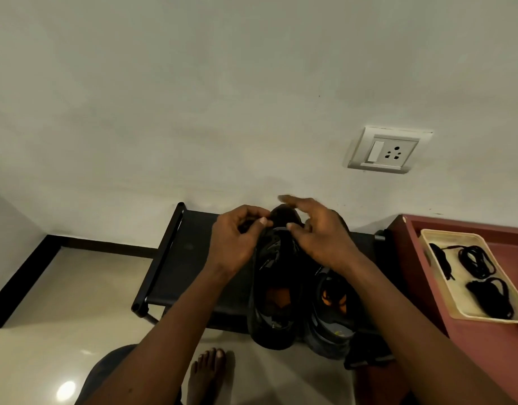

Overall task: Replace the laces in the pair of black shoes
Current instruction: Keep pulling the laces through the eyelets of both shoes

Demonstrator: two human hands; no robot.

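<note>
Left hand (237, 244), head view: fingers and thumb curled into a pinch on something dark at the front eyelets, most likely a lace (248, 226); too dark to be sure. Right hand (319, 235) just beside it, fingers spread and loose, blurred, grasping nothing, thumb tip at the upper of the near shoe (274, 290).

That shoe sits under both hands, toe towards the wall. Other shoe (331, 314) is touching it, below the right wrist, orange insole showing, no lacing visible near its opening. Both stand on a low black rack (176, 258) that runs out past the left hand.

Well off beyond the right forearm is a cream tray (427, 238) on a red tabletop (471, 361), holding black coiled laces (477, 260). Old or new ones, cannot tell.

Step, as a judgement: working lace through the toe-end eyelets of the near shoe; threading in or pulling out cannot be told.

Next move calls for the right hand to pinch the free end or steady the eyelet row while the left feeds. Dark lace on a dark shoe makes eyelets easy to miss.

Also in view: wall socket (389, 150) above the right hand, bare foot (208, 372) on the floor under the forearms.
</note>
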